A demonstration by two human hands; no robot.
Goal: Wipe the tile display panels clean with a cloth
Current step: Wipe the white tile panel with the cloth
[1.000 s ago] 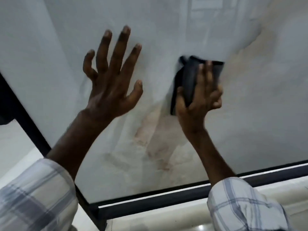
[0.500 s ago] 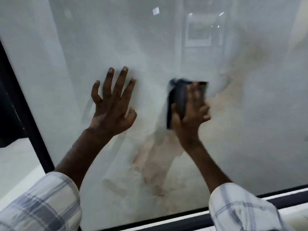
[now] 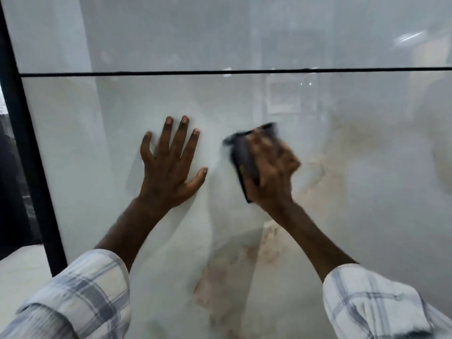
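Cloth (image 3: 244,157), dark and blurred, seems pinched under the right hand (image 3: 271,172) mid-panel (image 3: 367,216): press evenly toward the edges, left hand (image 3: 171,172) splayed flat, bracing.

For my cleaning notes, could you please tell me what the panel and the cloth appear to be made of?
Panel: likely polished ceramic or marble-look tile, glossy, since it mirrors room lights and shows beige veining. Cloth under the right hand: soft dark fabric, folded, matte; weave too blurred to tell.
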